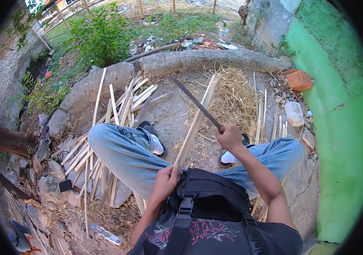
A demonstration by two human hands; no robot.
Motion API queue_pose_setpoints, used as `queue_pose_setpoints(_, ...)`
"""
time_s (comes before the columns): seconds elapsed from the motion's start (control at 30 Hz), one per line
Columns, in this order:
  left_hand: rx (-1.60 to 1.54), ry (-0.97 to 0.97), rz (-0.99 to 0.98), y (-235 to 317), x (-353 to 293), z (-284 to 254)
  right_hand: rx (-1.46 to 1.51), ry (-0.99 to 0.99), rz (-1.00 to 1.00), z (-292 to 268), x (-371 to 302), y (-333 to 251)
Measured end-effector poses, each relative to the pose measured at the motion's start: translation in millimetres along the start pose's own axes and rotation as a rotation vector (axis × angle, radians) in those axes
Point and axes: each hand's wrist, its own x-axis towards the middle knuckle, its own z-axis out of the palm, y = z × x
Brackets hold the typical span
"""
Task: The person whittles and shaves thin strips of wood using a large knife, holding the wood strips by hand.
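Note:
My left hand (167, 178) is closed round the near end of a pale wooden strip (193, 129), which slants up and away from my lap. In my right hand (229, 137) is the handle of a machete (194, 98). Its long dark blade points away to the left and crosses the strip around its middle; whether the two touch I cannot tell. Curly wood shavings (235, 100) are heaped on the ground beyond my right hand.
Many pale strips (84, 155) lie piled by my left knee, with further strips (260, 117) on the right. A low concrete curb (207, 59) runs across ahead. To the right stand a green wall (343, 127), a clear plastic container (294, 114) and an orange brick (298, 80). A plastic bottle (107, 235) lies lower left.

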Motion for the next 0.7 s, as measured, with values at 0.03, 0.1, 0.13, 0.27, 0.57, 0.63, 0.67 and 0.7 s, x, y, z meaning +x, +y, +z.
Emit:
queue_pose_setpoints(0.03,-0.066,-0.008,-0.019,-1.8,2.7,0.2,-0.002,0.003,-0.006,3.3,-3.7,-2.9)
queue_pose_setpoints(0.1,-0.134,-0.012,-0.040,-2.2,6.6,-0.9,0.035,-0.042,-0.239,17.5,-33.3,-14.0)
queue_pose_setpoints(0.13,-0.128,-0.030,-0.053,0.4,6.3,-2.1,0.041,-0.193,-0.357,13.9,-45.6,-21.5)
queue_pose_setpoints(0.27,-0.126,-0.049,-0.051,1.4,8.5,0.4,-0.027,-0.167,-0.302,12.9,-33.1,-13.3)
queue_pose_setpoints(0.57,-0.132,-0.021,0.008,11.8,12.4,3.3,0.077,-0.097,-0.289,23.9,-44.6,-19.8)
queue_pose_setpoints(0.63,-0.087,-0.014,0.005,8.0,12.5,1.9,-0.077,-0.067,-0.501,17.4,-30.9,-9.8)
queue_pose_setpoints(0.67,-0.046,-0.006,0.008,7.0,13.1,1.3,0.010,-0.041,-0.348,26.3,-23.0,-1.2)
queue_pose_setpoints(0.7,-0.049,-0.004,0.012,7.5,13.7,2.5,0.008,-0.040,-0.353,23.6,-20.2,-4.8)
